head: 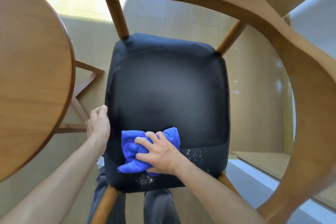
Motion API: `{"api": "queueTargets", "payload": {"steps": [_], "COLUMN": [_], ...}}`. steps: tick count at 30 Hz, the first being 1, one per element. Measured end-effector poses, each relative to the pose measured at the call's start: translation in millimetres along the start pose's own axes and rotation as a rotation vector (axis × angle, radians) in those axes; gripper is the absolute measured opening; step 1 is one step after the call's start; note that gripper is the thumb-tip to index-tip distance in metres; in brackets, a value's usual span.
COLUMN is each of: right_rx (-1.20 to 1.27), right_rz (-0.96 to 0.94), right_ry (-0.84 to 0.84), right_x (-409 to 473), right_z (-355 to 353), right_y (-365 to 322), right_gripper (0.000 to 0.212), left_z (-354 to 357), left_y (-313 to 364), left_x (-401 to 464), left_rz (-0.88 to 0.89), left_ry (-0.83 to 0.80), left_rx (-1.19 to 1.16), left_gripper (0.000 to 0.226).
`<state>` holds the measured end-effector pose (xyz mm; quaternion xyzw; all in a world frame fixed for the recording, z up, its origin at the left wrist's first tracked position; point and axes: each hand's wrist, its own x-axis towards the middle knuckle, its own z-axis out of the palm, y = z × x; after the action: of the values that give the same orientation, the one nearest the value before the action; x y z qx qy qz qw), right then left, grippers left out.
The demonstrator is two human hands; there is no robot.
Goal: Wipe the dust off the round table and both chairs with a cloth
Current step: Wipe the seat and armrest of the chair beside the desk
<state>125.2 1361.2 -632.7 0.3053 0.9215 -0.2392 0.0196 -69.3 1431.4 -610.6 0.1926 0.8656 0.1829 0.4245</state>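
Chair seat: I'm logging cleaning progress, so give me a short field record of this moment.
surface: black chair seat, padded
cloth: blue cloth, bunched, on the near part of the seat
right hand: right hand grips the cloth and presses it onto the seat
left hand: left hand holds the seat's left edge
dust: white specks on the near edge, more right of the cloth
nearby: round table to the left

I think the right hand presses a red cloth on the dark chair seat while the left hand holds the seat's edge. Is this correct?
Not quite: the head view shows a blue cloth, not red. The right hand grips it on the dark chair seat; the left hand holds the seat's edge.
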Motion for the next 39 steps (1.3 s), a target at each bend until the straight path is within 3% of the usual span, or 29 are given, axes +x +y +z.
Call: {"api": "queueTargets", "payload": {"steps": [7,11,14,16,22,24,32,39], "right_rx": [-0.151,-0.201,-0.175,-0.094,0.413,0.511,0.480,0.800], "right_rz": [0.008,0.095,0.201,0.369,1.335,1.552,1.879,2.269], "right_ry": [-0.208,-0.294,-0.255,-0.182,0.223,0.349,0.383,0.568], "right_x": [-120.7,-148.1,-150.0,-154.9,-155.2,-139.1,-99.8,-47.3], "right_z": [-43.1,-64.5,-61.9,-54.3,-32.2,-26.3,-15.9,0.3], "right_y": [75.3,94.3,87.9,82.6,52.2,39.3,1.6,-53.9], "right_gripper": [0.031,0.039,0.040,0.035,0.024,0.024,0.022,0.036], "left_z": [11.6,10.3,6.2,0.9,-4.4,-7.4,-27.6,-35.3], "left_y": [-2.9,-8.9,-16.6,-22.9,-37.3,-40.1,-40.9,-38.7], "left_x": [-26.4,-32.6,-31.8,-30.0,-22.3,-18.8,-0.4,2.1], "left_rz": [-0.034,-0.032,-0.053,-0.071,-0.056,-0.051,-0.093,-0.095], "left_ry": [0.040,0.028,0.002,-0.031,-0.107,-0.146,-0.363,-0.446], "left_rx": [0.014,0.017,0.006,-0.012,-0.031,-0.044,-0.102,-0.093], "left_gripper": [0.047,0.047,0.046,0.045,0.043,0.043,0.030,0.045]}}
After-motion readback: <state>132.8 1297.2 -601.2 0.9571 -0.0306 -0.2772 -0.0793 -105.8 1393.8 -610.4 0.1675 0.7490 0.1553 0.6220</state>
